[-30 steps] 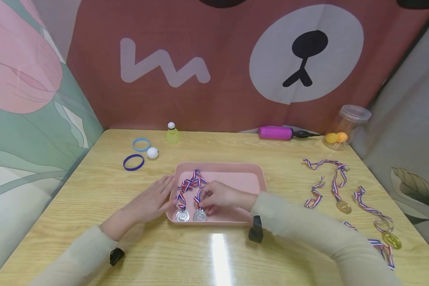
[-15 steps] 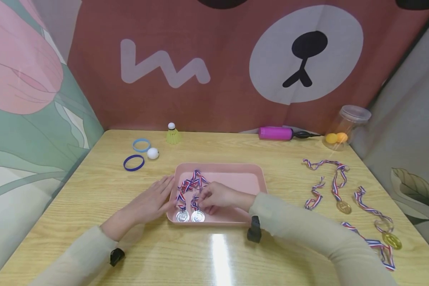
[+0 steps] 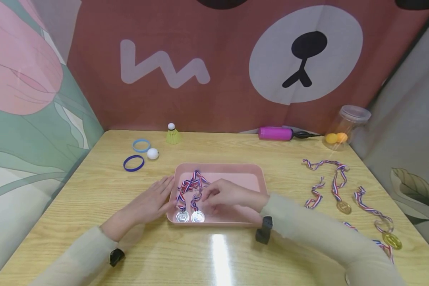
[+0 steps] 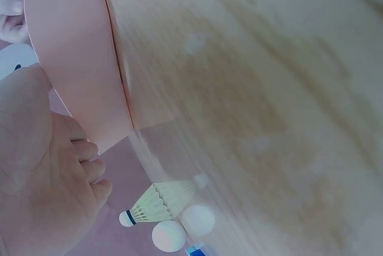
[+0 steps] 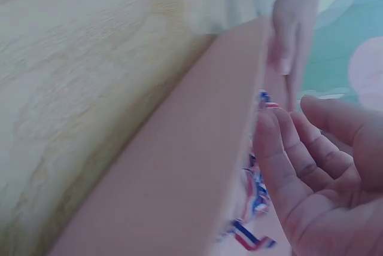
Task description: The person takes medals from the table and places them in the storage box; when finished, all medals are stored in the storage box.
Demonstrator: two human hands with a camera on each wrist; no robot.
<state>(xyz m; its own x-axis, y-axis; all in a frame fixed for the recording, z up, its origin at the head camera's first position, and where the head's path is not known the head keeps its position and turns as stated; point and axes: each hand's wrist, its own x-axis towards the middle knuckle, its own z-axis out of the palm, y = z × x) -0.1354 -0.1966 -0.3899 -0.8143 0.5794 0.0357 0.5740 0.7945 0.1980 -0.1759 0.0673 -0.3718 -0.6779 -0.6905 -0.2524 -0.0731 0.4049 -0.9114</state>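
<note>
The silver medals point(image 3: 198, 217) in the tray point(image 3: 239, 178), probably light, are best pinched by the stiff, slick-looking discs point(image 3: 182, 217), not the limp ribbons point(image 3: 180, 198), the left hand point(image 3: 151, 203) being rested straight-fingered by the tray, the right hand point(image 3: 229, 194) relaxed, empty.

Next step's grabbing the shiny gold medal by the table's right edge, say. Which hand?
Right, most likely. The right hand looks empty and is nearer the gold medal. The left hand is at the pink tray's left end and would probably have to cross the right arm.
</note>
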